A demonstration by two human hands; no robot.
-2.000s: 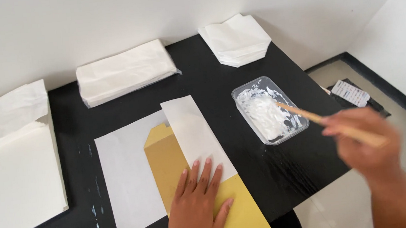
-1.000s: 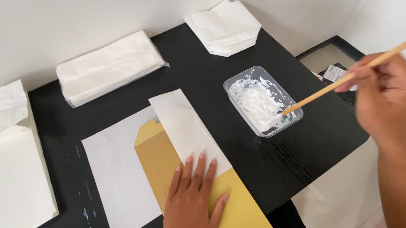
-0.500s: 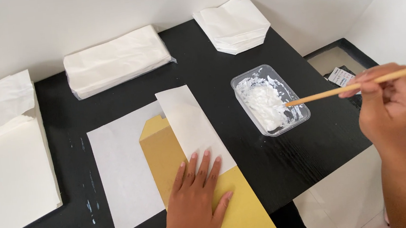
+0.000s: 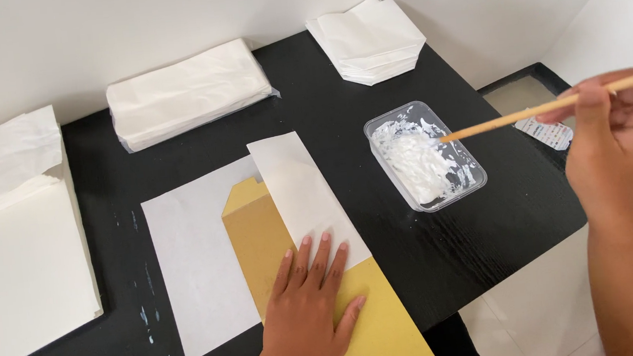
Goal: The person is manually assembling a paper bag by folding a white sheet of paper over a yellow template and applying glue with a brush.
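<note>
My left hand point(image 4: 310, 310) lies flat, fingers spread, on a yellow-brown cardboard template point(image 4: 260, 230) and on the folded flap of a white paper sheet point(image 4: 193, 267) on the black table point(image 4: 324, 92). My right hand point(image 4: 618, 137) grips a thin wooden stick point(image 4: 519, 116) at the table's right edge. The stick's tip rests in the white paste inside a clear plastic tray point(image 4: 423, 156).
A stack of white paper bags point(image 4: 185, 94) lies at the back middle, another folded stack point(image 4: 369, 37) at the back right. Large white sheets point(image 4: 10, 246) cover the left side. A small printed packet point(image 4: 548, 132) lies on the floor beyond the table's right edge.
My right hand has swung the stick about and lowered its tip back into the paste tray. My left hand has stayed pressed on the template.
</note>
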